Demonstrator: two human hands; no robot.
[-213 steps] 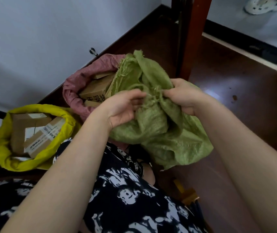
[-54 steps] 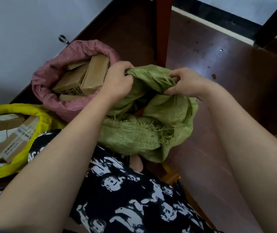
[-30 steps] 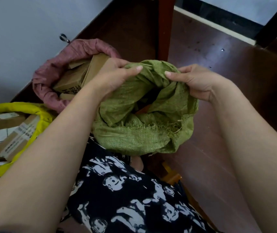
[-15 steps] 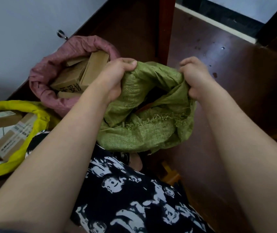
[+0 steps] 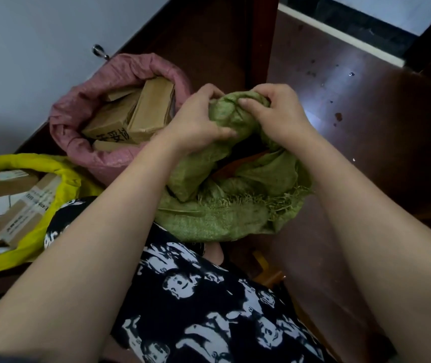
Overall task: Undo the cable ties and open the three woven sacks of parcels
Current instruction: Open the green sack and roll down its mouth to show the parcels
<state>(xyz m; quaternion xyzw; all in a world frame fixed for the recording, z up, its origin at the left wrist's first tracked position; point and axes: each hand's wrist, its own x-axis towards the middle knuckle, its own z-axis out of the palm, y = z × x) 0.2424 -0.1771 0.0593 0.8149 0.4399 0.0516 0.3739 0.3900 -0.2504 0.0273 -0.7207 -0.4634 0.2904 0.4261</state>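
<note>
I see the green sack (image 5: 235,195) in the middle, near me. My left hand (image 5: 196,121) and right hand (image 5: 277,113) both grab its far rim to roll it down. The pink sack (image 5: 120,82) and yellow sack (image 5: 54,169) sit open on the left

Woven sacks, cardboard, polished floor

The green sack (image 5: 217,221) is coarse matt weave with a frayed edge; left of it, the pink sack (image 5: 109,74) and glossier yellow sack (image 5: 33,163) hold matt cardboard parcels (image 5: 151,106); the dark floor (image 5: 379,132) shines.
</note>
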